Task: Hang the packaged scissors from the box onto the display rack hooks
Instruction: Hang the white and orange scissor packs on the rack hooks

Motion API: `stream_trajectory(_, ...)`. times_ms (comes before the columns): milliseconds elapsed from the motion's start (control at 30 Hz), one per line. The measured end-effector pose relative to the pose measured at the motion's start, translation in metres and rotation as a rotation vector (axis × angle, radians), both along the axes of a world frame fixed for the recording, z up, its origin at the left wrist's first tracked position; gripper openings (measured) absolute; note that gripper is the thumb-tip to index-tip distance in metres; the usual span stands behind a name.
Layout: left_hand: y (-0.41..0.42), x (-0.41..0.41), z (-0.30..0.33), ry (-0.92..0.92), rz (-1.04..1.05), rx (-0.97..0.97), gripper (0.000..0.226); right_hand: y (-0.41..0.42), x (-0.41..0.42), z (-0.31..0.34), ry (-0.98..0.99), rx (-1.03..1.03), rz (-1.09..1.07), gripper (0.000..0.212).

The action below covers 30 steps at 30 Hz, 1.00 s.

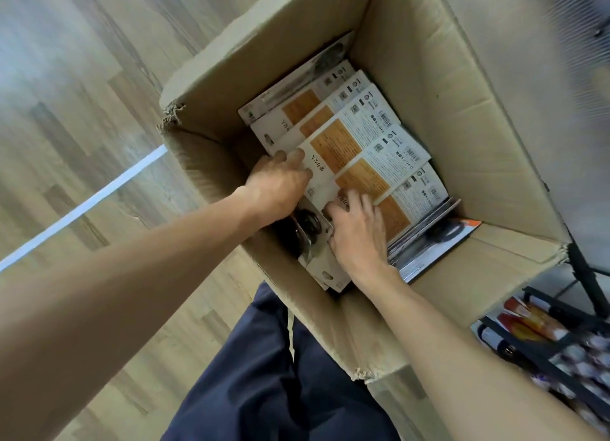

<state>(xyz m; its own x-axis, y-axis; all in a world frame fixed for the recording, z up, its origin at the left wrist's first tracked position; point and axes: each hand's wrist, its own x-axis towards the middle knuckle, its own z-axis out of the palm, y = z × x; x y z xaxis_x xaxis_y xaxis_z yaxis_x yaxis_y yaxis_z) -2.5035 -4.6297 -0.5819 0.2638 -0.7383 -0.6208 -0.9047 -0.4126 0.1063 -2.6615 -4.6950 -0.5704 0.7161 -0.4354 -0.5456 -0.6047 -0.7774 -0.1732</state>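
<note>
**shelfstocker_k:** Nearest the camera there's just dark trousers (264, 374) and two bare forearms reaching down into the cardboard box (445, 117) on the wood-look floor (66, 110). Right hand (358, 232) lies on the near end of the packaged scissors (356, 153), fingers loosely spread over the cards, thumb side at the edge of a pack. Left hand (280, 183) is a bit further in, fingertips curled over the end of one of the upper cards, like it's peeling that one off.

**rackrat:** So nothing's out of the box yet?

**shelfstocker_k:** Nope, all of it sits fanned and overlapping, backs up, orange panels and barcodes showing. A couple of packs under the hands lie crossways, dark handles visible through the blister.

**rackrat:** What's the worry then?

**shelfstocker_k:** My guess: the cards overlap so tightly that pulling one drags its neighbours, so you lift two or spill the fan. The crossways packs could snag too. And bending a card at the hang hole would make hooking it a pain.

**rackrat:** Where's the rack?

**shelfstocker_k:** Beyond the box, bottom right, there's a dark wire rack (561, 358) with blurry goods. Can't make out any hooks from here.
</note>
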Motion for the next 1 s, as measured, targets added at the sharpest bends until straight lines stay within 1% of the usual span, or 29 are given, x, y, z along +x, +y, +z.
stream_trajectory(100, 0.002, -0.001, 0.001, -0.003, 0.004, 0.019, 0.037, 0.005, -0.002, 0.0, 0.005, 0.013, -0.019, 0.048)
stream_trajectory(200, 0.002, 0.0, 0.001, -0.03, 0.023, 0.037, 0.036, 0.011, -0.003, 0.0, 0.014, -0.02, -0.036, 0.041)
stream_trajectory(433, 0.004, 0.003, -0.005, -0.085, 0.169, 0.019, 0.035, 0.019, 0.0, -0.002, 0.029, -0.032, -0.071, 0.039)
stream_trajectory(500, 0.003, 0.006, -0.006, -0.027, 0.211, 0.061, 0.038, 0.02, 0.0, -0.002, 0.029, -0.038, -0.072, 0.041)
stream_trajectory(567, 0.002, 0.009, -0.007, 0.036, 0.24, 0.147, 0.04, 0.022, -0.001, -0.004, 0.021, -0.034, -0.068, 0.041)
stream_trajectory(667, 0.0, 0.005, -0.01, 0.088, 0.232, 0.234, 0.042, 0.026, -0.005, -0.008, -0.015, -0.011, -0.078, 0.034)
stream_trajectory(767, 0.001, 0.003, -0.013, 0.117, 0.252, 0.237, 0.041, 0.025, -0.009, -0.017, -0.097, 0.034, -0.169, 0.025)
stream_trajectory(800, 0.001, 0.003, -0.013, 0.125, 0.26, 0.235, 0.04, 0.025, -0.01, -0.021, -0.13, 0.053, -0.21, 0.025)
stream_trajectory(900, 0.001, 0.003, -0.015, 0.134, 0.283, 0.229, 0.042, 0.028, -0.013, -0.028, -0.195, 0.062, -0.279, 0.033)
stream_trajectory(1000, 0.002, 0.002, -0.017, 0.14, 0.318, 0.216, 0.055, 0.031, -0.012, -0.028, -0.168, 0.033, -0.312, 0.037)
